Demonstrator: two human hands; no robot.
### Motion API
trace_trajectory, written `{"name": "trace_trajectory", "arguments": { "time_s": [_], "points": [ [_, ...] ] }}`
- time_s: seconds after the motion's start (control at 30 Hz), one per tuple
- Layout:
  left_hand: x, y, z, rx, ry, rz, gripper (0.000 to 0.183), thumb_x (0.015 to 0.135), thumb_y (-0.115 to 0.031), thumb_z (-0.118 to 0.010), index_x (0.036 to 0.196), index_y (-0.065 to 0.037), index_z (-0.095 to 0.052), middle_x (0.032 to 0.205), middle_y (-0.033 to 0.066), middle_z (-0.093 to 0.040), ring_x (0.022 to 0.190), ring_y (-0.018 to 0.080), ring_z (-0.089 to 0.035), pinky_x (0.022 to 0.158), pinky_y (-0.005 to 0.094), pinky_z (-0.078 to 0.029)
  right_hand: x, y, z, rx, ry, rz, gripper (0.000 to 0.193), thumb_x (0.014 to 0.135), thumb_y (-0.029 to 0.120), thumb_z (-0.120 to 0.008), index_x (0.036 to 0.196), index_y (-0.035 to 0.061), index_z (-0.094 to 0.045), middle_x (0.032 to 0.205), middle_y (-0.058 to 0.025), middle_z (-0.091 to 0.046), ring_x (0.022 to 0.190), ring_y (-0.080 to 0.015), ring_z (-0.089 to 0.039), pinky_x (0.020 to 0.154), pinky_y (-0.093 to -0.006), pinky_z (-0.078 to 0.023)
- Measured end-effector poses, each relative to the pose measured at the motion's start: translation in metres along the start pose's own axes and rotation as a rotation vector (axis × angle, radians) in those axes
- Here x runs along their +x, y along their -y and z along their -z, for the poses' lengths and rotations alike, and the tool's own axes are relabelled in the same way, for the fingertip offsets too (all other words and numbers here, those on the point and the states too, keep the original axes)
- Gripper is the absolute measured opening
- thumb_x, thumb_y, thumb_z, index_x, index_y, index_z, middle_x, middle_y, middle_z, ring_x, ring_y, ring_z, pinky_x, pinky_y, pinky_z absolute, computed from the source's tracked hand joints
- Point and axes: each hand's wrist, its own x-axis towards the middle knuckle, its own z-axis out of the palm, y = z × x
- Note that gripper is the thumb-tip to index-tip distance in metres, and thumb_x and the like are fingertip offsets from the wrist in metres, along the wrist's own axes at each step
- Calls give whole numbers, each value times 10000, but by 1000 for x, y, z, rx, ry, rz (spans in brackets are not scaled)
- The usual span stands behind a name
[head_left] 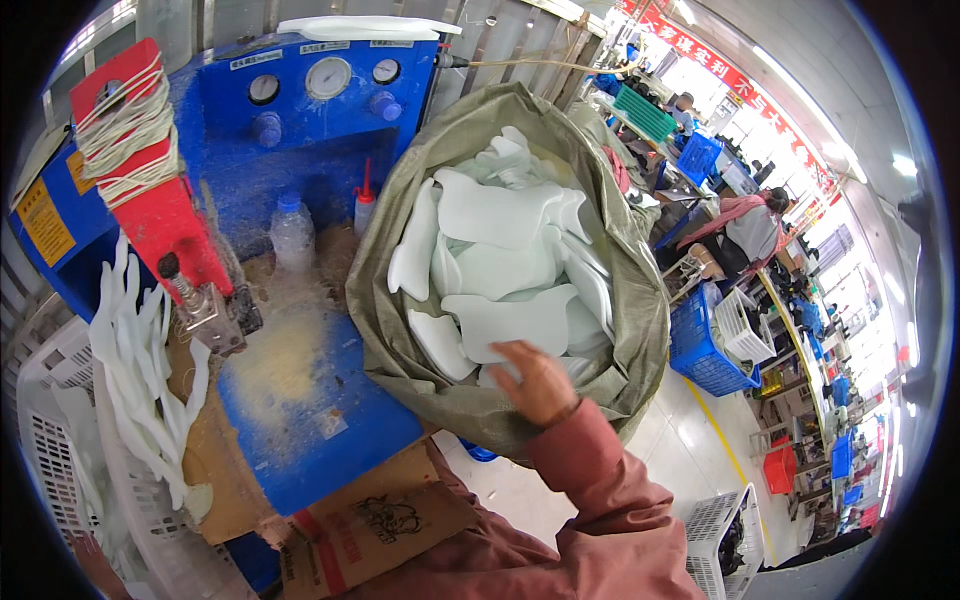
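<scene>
My right hand (pixel 541 384) reaches over the near rim of a large olive-green woven sack (pixel 385 335), its sleeve coming in from below. The fingers are extended and apart, with nothing visible between them. They are over the nearest of several pale, curved, flat foam-like pieces (pixel 512 318) heaped in the sack; whether they touch one I cannot tell. My left hand is out of view. A blue machine (pixel 325 160) with round gauges and a red arm (pixel 140 170) wound with cord stands left of the sack.
White strips (pixel 130 370) hang over a white plastic basket (pixel 45 455) at the left. A clear bottle (pixel 292 238) and a red-tipped bottle (pixel 364 208) stand on the dusty blue machine bed (pixel 300 400). Blue crates (pixel 705 350) and a seated person (pixel 745 235) are at the right.
</scene>
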Motion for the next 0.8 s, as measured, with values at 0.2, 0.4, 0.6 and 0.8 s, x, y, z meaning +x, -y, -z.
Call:
{"name": "trace_trajectory", "arguments": {
  "time_s": [0.2, 0.4, 0.6, 0.8],
  "points": [
    [-135, -49, -110, -762, 147, 194, 648, 1107, -473, -401, 1632, -108, -301, 1563, 118, -463, 1424, 332, -471, 1189, 552, -367, 6, -173, 8, -376, 198, -589, 527, 951, 324, -649, 1397, 48, -599, 1413, -202, -624, 1284, -379, -599, 1102, -481, -471],
    [-206, -146, -248, -333, 231, 105, 607, 1033, -142, -641, 1582, -84, -391, 1506, 84, -523, 1194, 240, -659, 947, 401, -568, 13, -279, -16, -194, -89, -584, 666, 970, 189, -684, 1582, 87, -443, 869, -130, -645, 748, -269, -595, 725, -442, -500],
    [-221, -178, -269, -204, 381, 228, 568, 1014, -82, -660, 1540, -18, -453, 1463, 103, -577, 1162, 164, -647, 914, 331, -572, 11, -261, -7, -165, -14, -658, 588, 1013, 267, -649, 1534, 43, -493, 973, -144, -693, 873, -274, -651, 826, -432, -526],
    [-235, -168, -274, -253, 475, 204, 493, 1030, -133, -661, 1497, -62, -522, 1424, 75, -620, 1137, 125, -628, 922, 306, -549, 19, -234, -4, -156, -45, -627, 599, 999, 366, -663, 1507, 71, -543, 1011, -134, -758, 930, -268, -704, 866, -453, -538]
  ]
}}
